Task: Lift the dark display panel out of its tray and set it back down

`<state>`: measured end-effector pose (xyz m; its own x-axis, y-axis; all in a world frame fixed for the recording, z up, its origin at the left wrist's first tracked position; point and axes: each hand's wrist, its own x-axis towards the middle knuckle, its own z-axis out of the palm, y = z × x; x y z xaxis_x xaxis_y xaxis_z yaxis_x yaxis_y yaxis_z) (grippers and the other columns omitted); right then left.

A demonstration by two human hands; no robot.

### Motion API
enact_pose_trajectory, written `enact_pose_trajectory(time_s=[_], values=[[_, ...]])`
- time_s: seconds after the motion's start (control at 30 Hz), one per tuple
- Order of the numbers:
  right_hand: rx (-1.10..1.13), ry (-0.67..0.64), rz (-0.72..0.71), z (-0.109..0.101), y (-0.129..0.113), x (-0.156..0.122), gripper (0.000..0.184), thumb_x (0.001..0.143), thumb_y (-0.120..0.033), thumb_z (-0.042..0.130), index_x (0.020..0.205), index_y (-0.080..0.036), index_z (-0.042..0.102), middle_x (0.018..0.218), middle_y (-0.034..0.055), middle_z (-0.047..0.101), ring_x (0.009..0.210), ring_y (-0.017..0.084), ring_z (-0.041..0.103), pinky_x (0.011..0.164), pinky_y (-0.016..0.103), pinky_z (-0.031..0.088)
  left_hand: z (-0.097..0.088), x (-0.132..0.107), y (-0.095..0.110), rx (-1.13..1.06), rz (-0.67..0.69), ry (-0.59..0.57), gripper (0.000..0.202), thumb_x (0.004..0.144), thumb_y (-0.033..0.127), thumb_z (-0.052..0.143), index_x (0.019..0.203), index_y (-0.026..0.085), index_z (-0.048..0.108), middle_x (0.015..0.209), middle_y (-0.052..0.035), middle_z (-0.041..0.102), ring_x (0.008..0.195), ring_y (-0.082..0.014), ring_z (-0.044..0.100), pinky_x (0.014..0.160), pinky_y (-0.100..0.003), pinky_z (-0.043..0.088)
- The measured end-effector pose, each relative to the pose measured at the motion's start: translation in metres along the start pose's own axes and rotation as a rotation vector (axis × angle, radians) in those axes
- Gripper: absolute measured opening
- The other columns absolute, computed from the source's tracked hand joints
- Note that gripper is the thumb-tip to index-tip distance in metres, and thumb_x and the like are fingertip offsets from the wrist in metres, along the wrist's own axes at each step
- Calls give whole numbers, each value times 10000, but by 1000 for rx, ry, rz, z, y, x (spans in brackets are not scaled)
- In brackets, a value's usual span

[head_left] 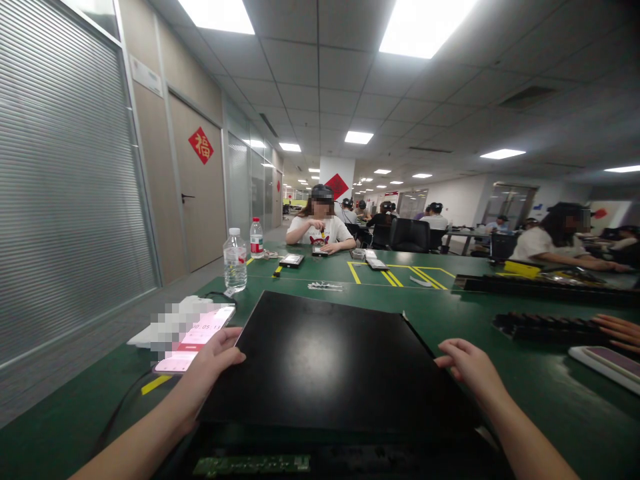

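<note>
A black, glossy LCD panel [320, 363] lies in front of me over the table, with ceiling light reflected in its middle. Along its near side runs a dark strip with a green circuit board [253, 465]. My left hand [220, 353] grips the left edge, thumb on top and fingers partly hidden. On the opposite edge, my right hand [465, 367] is closed with its fingertips at the rim. A lit phone [195, 340] showing a timer lies beside my left hand, next to a whitish, partly pixelated wrapper [170, 323].
Two bottles, a clear one [235, 261] and a red-capped one [257, 238], stand at the left back. Black ridged strips [540, 327] and a white-edged device [607, 367] lie right on the green table [545, 413]. A person [320, 227] works opposite among hard drives [292, 261].
</note>
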<state>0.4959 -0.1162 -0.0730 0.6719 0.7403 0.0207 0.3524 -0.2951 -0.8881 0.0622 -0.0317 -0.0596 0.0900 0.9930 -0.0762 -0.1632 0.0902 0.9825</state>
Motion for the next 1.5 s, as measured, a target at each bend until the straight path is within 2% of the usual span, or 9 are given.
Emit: enact_pose_trajectory(time_s=[0.13,0.4,0.5,0.67,1.13,1.5], values=[[-156,28,-12,0,4,4,296,654,-412,481,810,-185,589,572,37,666,410,122,486,434,241,336,3,-2,1,10,-2,18,371,527,134,606,885,200,533,698,11,696,641,-212,669,562,-294,504],[-353,1,-66,1,3,4,291,667,-430,453,795,-215,601,658,19,687,535,152,563,508,250,372,1,-2,-2,28,-77,34,342,563,115,599,889,190,523,652,14,677,622,-191,660,551,-276,498],[-368,-2,-68,1,1,3,289,667,-421,451,788,-212,609,670,25,691,569,163,581,521,251,375,2,-4,-1,52,-120,46,355,571,133,607,907,200,513,644,18,670,611,-195,656,538,-283,496],[-402,7,-79,0,-3,0,274,676,-413,442,776,-220,608,676,19,693,617,170,594,544,250,376,4,-5,0,69,-113,56,342,557,139,610,879,203,514,605,30,652,558,-181,641,540,-285,498],[-484,4,-135,2,-7,-7,240,680,-383,437,731,-232,615,664,9,685,645,172,596,579,254,376,3,-3,-1,66,-132,88,384,571,143,647,932,205,531,773,-13,694,647,-198,668,591,-300,515],[-514,3,-115,2,-7,-7,212,662,-352,450,728,-231,610,669,9,681,615,164,588,554,249,376,6,-11,5,67,-117,43,390,605,145,621,973,207,506,756,-18,702,695,-218,680,590,-296,516]])
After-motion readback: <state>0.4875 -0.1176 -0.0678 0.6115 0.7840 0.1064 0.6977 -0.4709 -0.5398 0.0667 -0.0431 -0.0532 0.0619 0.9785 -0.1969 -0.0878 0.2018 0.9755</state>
